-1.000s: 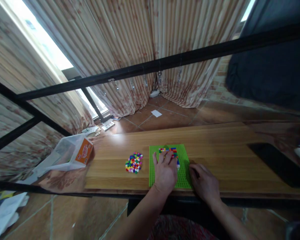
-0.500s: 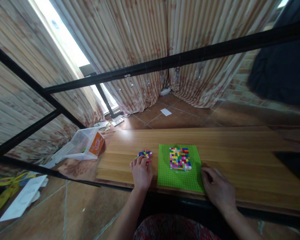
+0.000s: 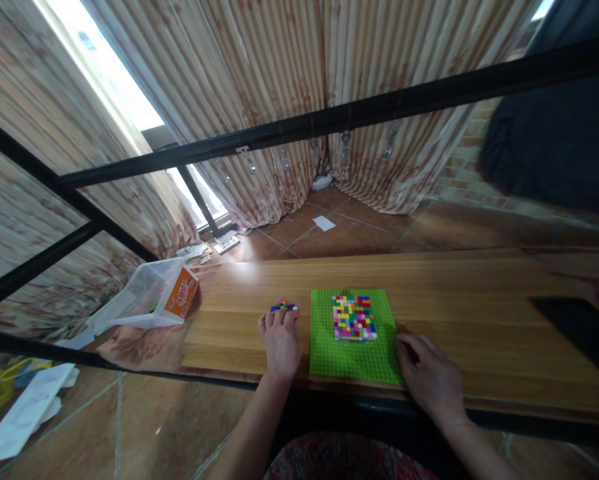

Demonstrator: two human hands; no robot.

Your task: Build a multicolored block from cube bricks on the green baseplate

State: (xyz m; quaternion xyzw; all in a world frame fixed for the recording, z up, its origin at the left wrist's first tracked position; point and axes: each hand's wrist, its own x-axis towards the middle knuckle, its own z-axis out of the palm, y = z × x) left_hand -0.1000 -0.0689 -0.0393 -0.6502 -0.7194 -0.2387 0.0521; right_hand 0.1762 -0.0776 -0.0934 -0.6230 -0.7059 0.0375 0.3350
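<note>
My left hand (image 3: 282,345) reaches palm down over a small pile of multicoloured toy bricks (image 3: 283,306). Its fingers are bent and a little apart, and they cover the near part of the pile. To the right lies a green baseplate (image 3: 329,360) with a dense square block of many-coloured bricks (image 3: 354,318) built on it. My right hand (image 3: 430,375) rests at the baseplate's right edge. Its fingers are curled in, thumb near the index finger, and whatever they hold, if anything, is hidden.
Everything stands on a long wooden tabletop (image 3: 459,293). A clear plastic bin (image 3: 146,293) with an orange label is at the left end. A black flat object (image 3: 574,333) lies at the right. A black metal bar (image 3: 279,131) crosses in front of striped curtains (image 3: 259,67).
The view has shifted slightly, so most things sit further left. My left hand has moved forward over the brick pile and covers more of it. My right hand stays by the baseplate edge.
</note>
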